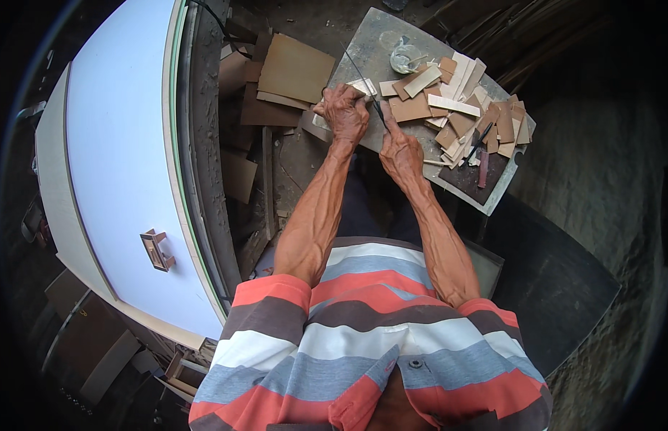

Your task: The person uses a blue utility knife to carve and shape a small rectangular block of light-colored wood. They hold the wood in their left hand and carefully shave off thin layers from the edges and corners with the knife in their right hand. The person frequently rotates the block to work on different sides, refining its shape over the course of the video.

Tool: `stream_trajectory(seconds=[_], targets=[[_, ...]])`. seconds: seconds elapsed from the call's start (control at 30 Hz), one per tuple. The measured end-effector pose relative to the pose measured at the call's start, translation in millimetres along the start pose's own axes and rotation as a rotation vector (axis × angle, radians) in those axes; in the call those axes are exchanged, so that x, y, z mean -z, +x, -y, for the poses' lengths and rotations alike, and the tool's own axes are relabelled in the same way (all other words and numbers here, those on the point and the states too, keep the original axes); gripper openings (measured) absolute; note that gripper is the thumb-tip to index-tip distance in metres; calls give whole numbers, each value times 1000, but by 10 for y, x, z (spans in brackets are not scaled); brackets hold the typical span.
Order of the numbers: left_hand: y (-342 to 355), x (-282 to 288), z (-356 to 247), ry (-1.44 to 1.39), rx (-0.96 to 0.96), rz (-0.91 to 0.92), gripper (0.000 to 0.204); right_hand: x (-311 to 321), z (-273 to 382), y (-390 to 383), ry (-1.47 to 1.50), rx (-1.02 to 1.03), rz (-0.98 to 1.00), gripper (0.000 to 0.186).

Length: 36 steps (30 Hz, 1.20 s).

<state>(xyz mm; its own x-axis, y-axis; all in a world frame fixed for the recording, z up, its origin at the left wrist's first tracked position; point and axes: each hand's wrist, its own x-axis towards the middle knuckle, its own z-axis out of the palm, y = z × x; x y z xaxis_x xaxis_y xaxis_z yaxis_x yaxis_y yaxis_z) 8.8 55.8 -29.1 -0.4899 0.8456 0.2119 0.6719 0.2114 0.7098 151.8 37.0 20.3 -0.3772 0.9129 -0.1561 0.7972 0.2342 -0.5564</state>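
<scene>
My right hand [401, 151] is closed on the near end of a long, thin, dark blade [360, 75], its index finger stretched along it. The blade slants away to the upper left, and I cannot tell whether it is a saw or a knife. My left hand [342, 111], fingers bent, presses a small pale wood piece [363, 87] at the left edge of the worktable [363, 43]. The blade crosses this piece beside my left fingertips. Much of the piece is hidden under the hand.
Many small brown and pale wood offcuts [455, 106] are heaped on the table's right half. Behind them stands a clear cup [404, 57]; a dark-handled tool [478, 144] lies at the right. A large white panel [126, 129] on my left carries a small wooden frame [157, 250]. Brown boards [294, 68] lean between.
</scene>
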Motion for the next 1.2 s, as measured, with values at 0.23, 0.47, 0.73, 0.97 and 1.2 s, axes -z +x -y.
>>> stream_trajectory(seconds=[0.23, 0.47, 0.73, 0.97, 1.2], targets=[[-18, -10, 14, 4, 13, 0, 8, 30, -79, -255, 68, 37, -35, 64], [-15, -7, 13, -1, 14, -4, 7, 122, -78, -269, 93, 17, 24, 61], [-4, -7, 30, -3, 15, 11, 6, -5, -72, -220, 80, 23, -11, 63], [27, -13, -1, 3, 12, 24, 5, -15, -23, -55, 64, 19, -36, 63], [6, 10, 13, 6, 20, 45, 5, 53, -7, -209, 114, -50, 7, 62]])
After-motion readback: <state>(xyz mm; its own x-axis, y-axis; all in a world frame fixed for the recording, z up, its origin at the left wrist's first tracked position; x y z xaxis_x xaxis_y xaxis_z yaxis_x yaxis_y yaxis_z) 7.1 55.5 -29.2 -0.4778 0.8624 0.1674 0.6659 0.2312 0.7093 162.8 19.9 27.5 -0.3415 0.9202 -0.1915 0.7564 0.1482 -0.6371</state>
